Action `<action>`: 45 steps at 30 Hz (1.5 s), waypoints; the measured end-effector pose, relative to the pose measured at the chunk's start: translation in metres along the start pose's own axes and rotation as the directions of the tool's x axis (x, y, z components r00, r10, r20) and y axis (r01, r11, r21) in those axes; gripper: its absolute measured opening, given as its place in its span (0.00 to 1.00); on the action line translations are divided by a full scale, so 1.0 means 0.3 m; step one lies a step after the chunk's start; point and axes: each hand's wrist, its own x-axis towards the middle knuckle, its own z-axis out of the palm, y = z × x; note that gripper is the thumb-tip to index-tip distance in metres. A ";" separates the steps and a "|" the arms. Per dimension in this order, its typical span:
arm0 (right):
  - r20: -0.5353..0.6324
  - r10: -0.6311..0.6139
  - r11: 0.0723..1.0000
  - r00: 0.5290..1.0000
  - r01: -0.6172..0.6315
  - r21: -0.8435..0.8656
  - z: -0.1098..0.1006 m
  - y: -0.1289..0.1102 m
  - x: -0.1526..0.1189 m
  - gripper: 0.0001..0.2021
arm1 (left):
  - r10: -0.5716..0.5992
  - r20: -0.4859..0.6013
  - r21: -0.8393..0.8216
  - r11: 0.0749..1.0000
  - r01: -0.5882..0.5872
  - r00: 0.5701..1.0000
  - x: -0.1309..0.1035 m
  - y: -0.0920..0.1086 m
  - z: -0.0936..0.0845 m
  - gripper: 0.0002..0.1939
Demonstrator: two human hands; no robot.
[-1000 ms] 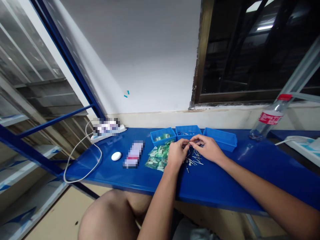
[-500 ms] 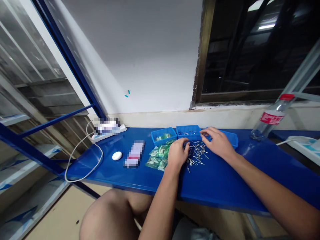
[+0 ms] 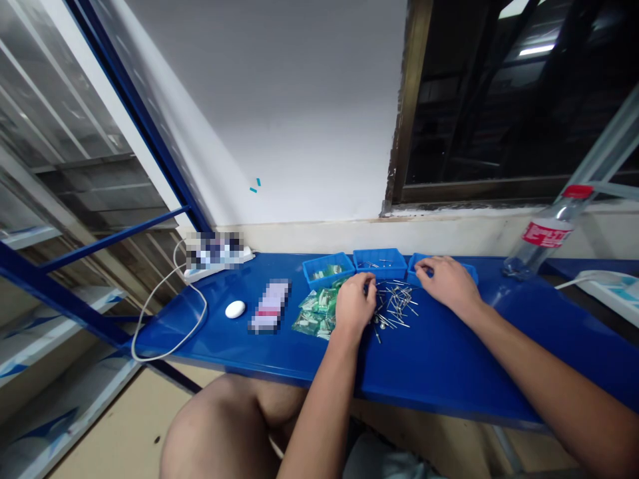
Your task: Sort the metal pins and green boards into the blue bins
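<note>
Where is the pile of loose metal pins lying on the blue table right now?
In the head view, the metal pins lie on the blue table between the left hand and right hand, just in front of the middle blue tray.

Blue bench (image 3: 449,359) w/ pins (image 3: 394,307), green parts (image 3: 314,313), 3 trays (image 3: 379,261), bottle (image 3: 544,236)

right hand (image 3: 446,283) moved to right bin (image 3: 466,271)

A shiny blue table (image 3: 449,362) stands against a plain white wall (image 3: 279,106), with a dark window (image 3: 504,100) in a brown frame on the right, metal shelves (image 3: 60,179) on the left, and a tan floor (image 3: 124,432) below.
</note>
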 end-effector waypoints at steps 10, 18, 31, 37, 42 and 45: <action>0.030 -0.402 0.815 0.915 0.343 0.467 -0.001 -0.228 -0.041 0.09 | -0.012 -0.020 -0.041 0.999 0.011 1.000 0.000 0.004 0.001 0.12; 0.172 -0.572 0.734 0.802 0.406 0.545 -0.011 -0.273 -0.063 0.10 | -0.037 -0.033 -0.081 0.996 0.034 0.999 0.003 0.010 -0.010 0.17; 0.162 -0.600 0.716 0.784 0.435 0.545 0.027 -0.270 -0.067 0.06 | -0.043 -0.028 -0.052 0.998 0.042 0.999 0.002 0.007 -0.003 0.17; 0.149 -0.607 0.715 0.780 0.454 0.532 0.044 -0.251 -0.061 0.06 | -0.043 -0.020 -0.056 0.998 0.042 0.999 0.002 0.008 -0.003 0.17; 0.094 -0.515 0.732 0.852 0.380 0.565 0.035 -0.252 -0.061 0.06 | -0.054 -0.008 -0.051 0.997 0.053 0.999 0.001 0.007 -0.003 0.18; 0.054 -0.361 0.758 0.931 0.259 0.598 0.019 -0.253 -0.058 0.06 | -0.047 -0.001 -0.052 0.998 0.047 0.999 0.001 0.006 -0.001 0.17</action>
